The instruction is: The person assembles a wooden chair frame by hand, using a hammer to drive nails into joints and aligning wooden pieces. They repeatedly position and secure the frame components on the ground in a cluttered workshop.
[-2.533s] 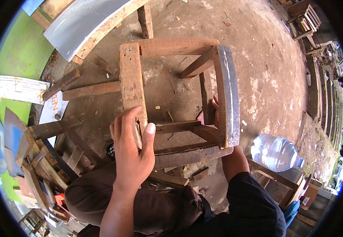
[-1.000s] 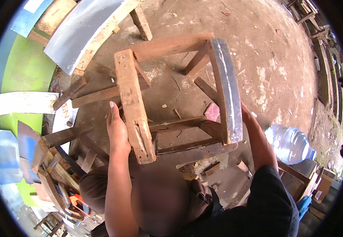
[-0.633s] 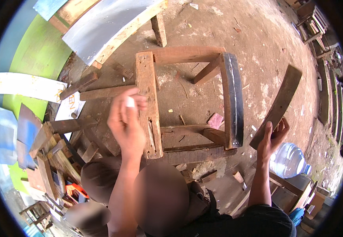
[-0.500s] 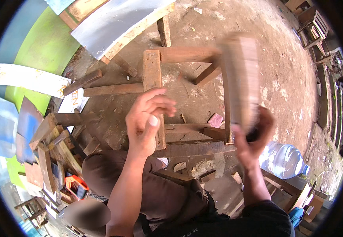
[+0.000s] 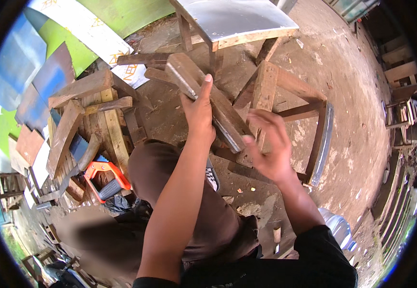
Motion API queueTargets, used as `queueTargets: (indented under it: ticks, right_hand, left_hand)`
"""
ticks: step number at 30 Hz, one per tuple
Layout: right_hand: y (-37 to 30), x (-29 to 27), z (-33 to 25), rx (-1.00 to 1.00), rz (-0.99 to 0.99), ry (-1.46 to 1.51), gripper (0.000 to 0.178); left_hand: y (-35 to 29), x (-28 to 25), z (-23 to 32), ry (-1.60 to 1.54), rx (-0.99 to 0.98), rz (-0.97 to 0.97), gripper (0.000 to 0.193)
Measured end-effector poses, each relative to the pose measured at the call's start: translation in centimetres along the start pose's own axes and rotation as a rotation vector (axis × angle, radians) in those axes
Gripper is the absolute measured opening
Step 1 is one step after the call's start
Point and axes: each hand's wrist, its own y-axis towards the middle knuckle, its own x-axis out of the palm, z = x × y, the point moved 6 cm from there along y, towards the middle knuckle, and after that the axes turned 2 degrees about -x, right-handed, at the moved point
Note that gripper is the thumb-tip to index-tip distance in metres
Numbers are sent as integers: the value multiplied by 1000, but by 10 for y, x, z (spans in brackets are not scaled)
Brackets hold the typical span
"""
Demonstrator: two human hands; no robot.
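A thick brown wooden block (image 5: 227, 115) with a shiny grey strip along one long edge slants in front of me. My left hand (image 5: 199, 115) is closed round it, thumb lying on its upper face. By the block's lower right end, my right hand (image 5: 273, 151) has its fingers spread; whether a fingertip touches the block cannot be made out. Just beyond that hand stands a wooden frame (image 5: 265, 89) of joined bars, and its far right bar has a similar grey face. The block hides part of the frame's near side.
At left lies a heap of wood offcuts (image 5: 81, 89) with an orange-handled saw (image 5: 103, 180) in it. A grey-topped wooden table (image 5: 242, 21) stands ahead. A clear plastic bottle (image 5: 335, 228) lies at right. Painted panels (image 5: 131, 17) lie at the far left.
The wooden block has passed from my right hand to my left, which was empty before. My right hand has let go and opened. My view has swung left.
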Motion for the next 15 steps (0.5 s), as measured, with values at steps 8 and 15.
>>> queueTargets:
  ticks: [8, 15]
  right_hand:
    - [-68, 17, 23, 289, -160, -52, 55]
    - [-80, 40, 25, 292, -212, -209, 62]
  left_hand:
    - [72, -45, -68, 536, -103, 192, 98]
    - [121, -99, -152, 954, -319, -12, 80]
